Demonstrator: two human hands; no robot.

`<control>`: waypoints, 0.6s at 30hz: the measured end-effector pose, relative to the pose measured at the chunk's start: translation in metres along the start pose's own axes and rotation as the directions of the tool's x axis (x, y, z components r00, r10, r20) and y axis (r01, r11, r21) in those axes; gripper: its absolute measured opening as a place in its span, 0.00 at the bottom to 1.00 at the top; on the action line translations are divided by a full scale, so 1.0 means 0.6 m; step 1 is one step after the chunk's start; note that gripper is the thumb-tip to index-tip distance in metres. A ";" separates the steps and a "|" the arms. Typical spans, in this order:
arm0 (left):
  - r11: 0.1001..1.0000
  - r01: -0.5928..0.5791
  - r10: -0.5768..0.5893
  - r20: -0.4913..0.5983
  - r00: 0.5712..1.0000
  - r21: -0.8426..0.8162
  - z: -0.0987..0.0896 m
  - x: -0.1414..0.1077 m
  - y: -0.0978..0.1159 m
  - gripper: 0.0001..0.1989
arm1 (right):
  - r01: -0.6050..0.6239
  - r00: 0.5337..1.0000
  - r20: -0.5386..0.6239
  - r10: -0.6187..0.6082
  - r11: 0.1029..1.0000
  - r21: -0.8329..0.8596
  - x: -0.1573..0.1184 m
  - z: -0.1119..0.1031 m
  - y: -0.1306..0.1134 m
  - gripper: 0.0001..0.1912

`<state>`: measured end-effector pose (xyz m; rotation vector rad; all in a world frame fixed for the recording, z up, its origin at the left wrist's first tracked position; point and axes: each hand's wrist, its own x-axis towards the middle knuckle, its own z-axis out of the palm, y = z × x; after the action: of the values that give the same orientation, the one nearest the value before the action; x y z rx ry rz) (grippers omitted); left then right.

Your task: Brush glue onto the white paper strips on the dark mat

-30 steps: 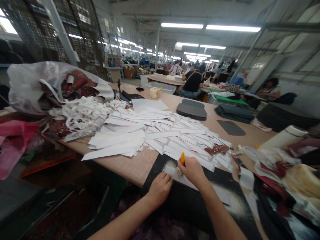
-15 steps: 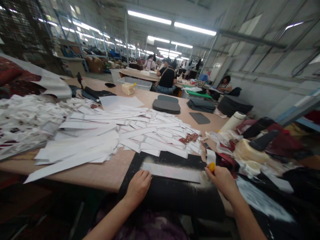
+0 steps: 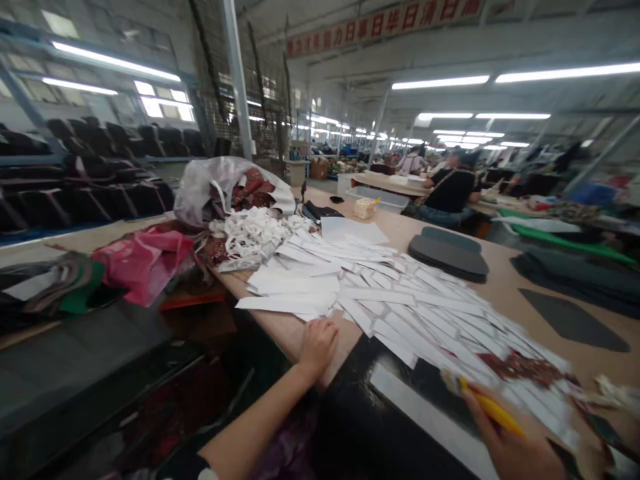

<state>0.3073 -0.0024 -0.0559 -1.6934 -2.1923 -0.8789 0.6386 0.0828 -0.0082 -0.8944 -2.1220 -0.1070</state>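
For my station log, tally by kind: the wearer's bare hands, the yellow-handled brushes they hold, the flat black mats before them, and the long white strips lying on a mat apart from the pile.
Bare hands: 2 (left hand, right hand)
Yellow-handled brush: 1
Flat black mat: 1
Long white strip: 1
Total: 5

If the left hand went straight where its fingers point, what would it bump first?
The left hand would probably meet the pile of long white flat strips just ahead; whether they already touch is unclear.
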 end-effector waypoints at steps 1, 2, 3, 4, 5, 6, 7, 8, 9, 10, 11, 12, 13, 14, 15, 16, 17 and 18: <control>0.997 0.052 -0.053 0.020 0.998 0.057 -0.004 0.012 -0.018 0.06 | 0.022 1.000 -0.002 -0.022 0.999 0.025 0.014 0.026 -0.034 0.17; 0.990 0.087 -0.093 0.047 0.995 0.110 -0.007 0.024 -0.033 0.06 | 0.039 0.999 0.002 -0.039 0.998 0.050 0.027 0.050 -0.066 0.17; 0.982 0.108 -0.120 0.072 0.990 0.156 -0.008 0.034 -0.045 0.07 | 0.049 0.999 0.011 -0.050 0.996 0.079 0.038 0.072 -0.094 0.17; 0.975 0.117 -0.137 0.095 0.986 0.191 -0.007 0.042 -0.055 0.08 | 0.057 0.998 0.022 -0.060 0.992 0.111 0.048 0.092 -0.118 0.16; 0.970 0.119 -0.146 0.111 0.983 0.214 -0.005 0.048 -0.063 0.08 | 0.063 0.997 0.032 -0.069 0.987 0.145 0.057 0.109 -0.138 0.16; 0.968 0.114 -0.145 0.124 0.982 0.224 -0.002 0.053 -0.068 0.08 | 0.066 0.996 0.046 -0.075 0.982 0.179 0.065 0.124 -0.154 0.15; 0.968 0.105 -0.139 0.135 0.981 0.228 0.000 0.056 -0.073 0.07 | 0.065 0.995 0.063 -0.080 0.975 0.210 0.072 0.137 -0.168 0.15; 0.968 0.095 -0.131 0.148 0.980 0.233 0.003 0.058 -0.076 0.06 | 0.061 0.993 0.080 -0.082 0.968 0.242 0.080 0.148 -0.179 0.14; 0.968 0.083 -0.124 0.161 0.979 0.236 0.005 0.059 -0.078 0.06 | 0.049 0.992 0.096 -0.078 0.961 0.272 0.087 0.159 -0.188 0.14; 0.969 0.074 -0.117 0.171 0.978 0.237 0.007 0.059 -0.080 0.06 | 0.031 0.992 0.107 -0.066 0.954 0.300 0.094 0.169 -0.196 0.15; 0.969 0.069 -0.113 0.178 0.978 0.238 0.008 0.059 -0.081 0.07 | 0.010 0.992 0.118 -0.051 0.946 0.325 0.101 0.180 -0.204 0.15; 0.969 0.068 -0.113 0.180 0.977 0.238 0.008 0.059 -0.081 0.07 | -0.011 0.991 0.129 -0.036 0.937 0.348 0.108 0.191 -0.210 0.15; 0.968 0.073 -0.118 0.180 0.977 0.239 0.008 0.060 -0.081 0.07 | -0.030 0.990 0.140 -0.024 0.928 0.371 0.115 0.202 -0.216 0.15; 0.968 0.081 -0.125 0.177 0.976 0.239 0.008 0.060 -0.081 0.07 | -0.046 0.988 0.151 -0.015 0.919 0.392 0.123 0.214 -0.222 0.15; 0.967 0.090 -0.134 0.174 0.976 0.239 0.009 0.061 -0.080 0.07 | -0.054 0.987 0.160 -0.014 0.910 0.411 0.129 0.225 -0.227 0.15; 0.966 0.098 -0.141 0.170 0.975 0.238 0.009 0.062 -0.079 0.08 | -0.055 0.986 0.167 -0.019 0.902 0.428 0.136 0.235 -0.231 0.16; 0.966 0.105 -0.147 0.168 0.975 0.236 0.010 0.063 -0.078 0.09 | -0.054 0.985 0.169 -0.024 0.896 0.440 0.141 0.244 -0.234 0.16; 0.967 0.108 -0.149 0.168 0.974 0.231 0.011 0.065 -0.077 0.09 | -0.051 0.986 0.167 -0.027 0.893 0.448 0.146 0.252 -0.237 0.16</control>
<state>0.2536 0.0253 -0.0551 -1.5972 -2.4403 -0.4982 0.4135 0.0806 -0.0159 -0.6525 -2.1634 0.4702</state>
